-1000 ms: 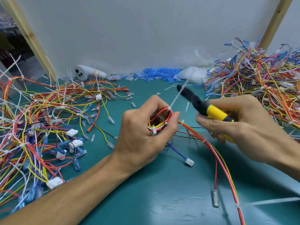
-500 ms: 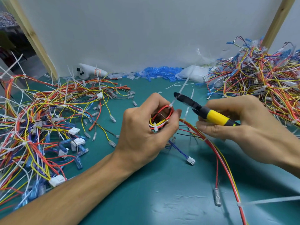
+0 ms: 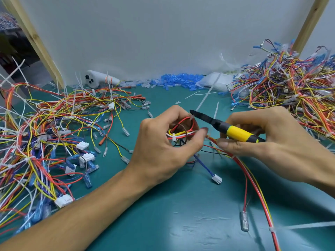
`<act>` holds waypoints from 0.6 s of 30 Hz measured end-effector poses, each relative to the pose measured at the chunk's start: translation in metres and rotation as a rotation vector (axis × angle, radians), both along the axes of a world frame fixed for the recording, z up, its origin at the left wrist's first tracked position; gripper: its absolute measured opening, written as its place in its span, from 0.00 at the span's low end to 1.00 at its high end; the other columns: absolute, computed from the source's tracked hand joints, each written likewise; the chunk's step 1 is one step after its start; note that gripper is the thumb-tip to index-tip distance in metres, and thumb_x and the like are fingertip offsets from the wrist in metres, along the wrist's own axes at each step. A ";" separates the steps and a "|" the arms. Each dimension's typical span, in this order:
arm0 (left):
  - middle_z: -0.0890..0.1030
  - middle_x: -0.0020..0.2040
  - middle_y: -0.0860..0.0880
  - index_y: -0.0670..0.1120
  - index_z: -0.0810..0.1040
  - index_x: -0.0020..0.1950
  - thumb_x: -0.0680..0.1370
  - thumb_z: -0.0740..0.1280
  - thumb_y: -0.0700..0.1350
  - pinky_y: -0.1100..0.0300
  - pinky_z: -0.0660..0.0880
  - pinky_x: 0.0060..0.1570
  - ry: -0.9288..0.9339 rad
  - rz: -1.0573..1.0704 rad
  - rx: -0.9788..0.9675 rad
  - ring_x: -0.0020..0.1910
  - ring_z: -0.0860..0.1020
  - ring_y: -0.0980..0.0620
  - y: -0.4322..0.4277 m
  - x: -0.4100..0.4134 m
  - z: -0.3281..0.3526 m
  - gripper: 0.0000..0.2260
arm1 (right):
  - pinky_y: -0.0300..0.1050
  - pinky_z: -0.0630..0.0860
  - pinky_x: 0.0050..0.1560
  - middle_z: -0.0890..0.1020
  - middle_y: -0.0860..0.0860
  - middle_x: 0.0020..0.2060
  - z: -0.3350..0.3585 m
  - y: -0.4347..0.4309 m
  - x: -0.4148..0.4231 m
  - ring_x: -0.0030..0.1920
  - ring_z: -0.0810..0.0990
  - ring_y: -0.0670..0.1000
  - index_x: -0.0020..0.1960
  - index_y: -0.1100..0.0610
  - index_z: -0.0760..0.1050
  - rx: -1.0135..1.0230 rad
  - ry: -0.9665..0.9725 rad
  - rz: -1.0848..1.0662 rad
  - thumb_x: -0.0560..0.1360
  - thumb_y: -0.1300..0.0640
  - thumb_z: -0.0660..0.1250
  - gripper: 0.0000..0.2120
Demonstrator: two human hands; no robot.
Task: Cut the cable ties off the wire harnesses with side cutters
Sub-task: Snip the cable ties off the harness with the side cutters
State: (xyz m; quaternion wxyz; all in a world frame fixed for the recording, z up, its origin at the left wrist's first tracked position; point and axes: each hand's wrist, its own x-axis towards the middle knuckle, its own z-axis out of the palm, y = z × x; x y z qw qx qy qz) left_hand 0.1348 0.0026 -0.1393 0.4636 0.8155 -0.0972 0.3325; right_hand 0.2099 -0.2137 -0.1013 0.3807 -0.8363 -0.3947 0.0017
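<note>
Teal table (image 3: 181,223) lies under both hands: the left hand (image 3: 163,147) curls round a coiled wire harness (image 3: 181,130), and the right hand (image 3: 272,140) grips yellow-handled side cutters (image 3: 223,127) whose tip sits at the white cable tie (image 3: 192,116) atop the coil. A bite set too deep could nick the red wires (image 3: 181,122) or the skin close beside them. Whether the blades are parted is hard to make out, and the coil's underside is hidden.

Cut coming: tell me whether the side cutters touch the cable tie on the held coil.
Cannot tell. In the head view the tip of the side cutters overlaps the cable tie at the wire coil; neither contact nor gap shows plainly.
</note>
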 end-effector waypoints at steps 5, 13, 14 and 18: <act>0.86 0.54 0.47 0.41 0.84 0.59 0.76 0.77 0.36 0.63 0.76 0.57 0.201 -0.229 -0.101 0.53 0.83 0.56 0.005 0.005 0.005 0.12 | 0.60 0.70 0.36 0.74 0.56 0.30 0.000 0.002 0.000 0.35 0.72 0.62 0.42 0.56 0.80 0.044 0.017 -0.007 0.71 0.41 0.74 0.17; 0.80 0.56 0.26 0.37 0.83 0.58 0.79 0.67 0.43 0.33 0.71 0.63 0.385 -0.393 -0.338 0.55 0.78 0.28 0.009 0.005 0.007 0.13 | 0.57 0.75 0.39 0.78 0.53 0.29 -0.002 0.004 -0.002 0.33 0.73 0.57 0.41 0.53 0.81 -0.034 -0.073 -0.026 0.71 0.39 0.72 0.16; 0.80 0.54 0.26 0.36 0.82 0.54 0.79 0.68 0.43 0.38 0.73 0.57 0.374 -0.370 -0.329 0.51 0.80 0.31 0.008 0.005 0.007 0.11 | 0.56 0.75 0.38 0.77 0.53 0.29 -0.002 0.004 -0.002 0.34 0.74 0.58 0.40 0.53 0.80 -0.017 -0.062 -0.030 0.71 0.39 0.73 0.17; 0.85 0.46 0.34 0.38 0.78 0.45 0.78 0.69 0.40 0.60 0.78 0.47 0.344 -0.365 -0.357 0.42 0.85 0.49 0.007 0.005 0.004 0.06 | 0.53 0.67 0.36 0.72 0.55 0.29 -0.001 0.002 0.000 0.33 0.69 0.60 0.38 0.54 0.78 0.032 -0.036 -0.070 0.71 0.40 0.73 0.17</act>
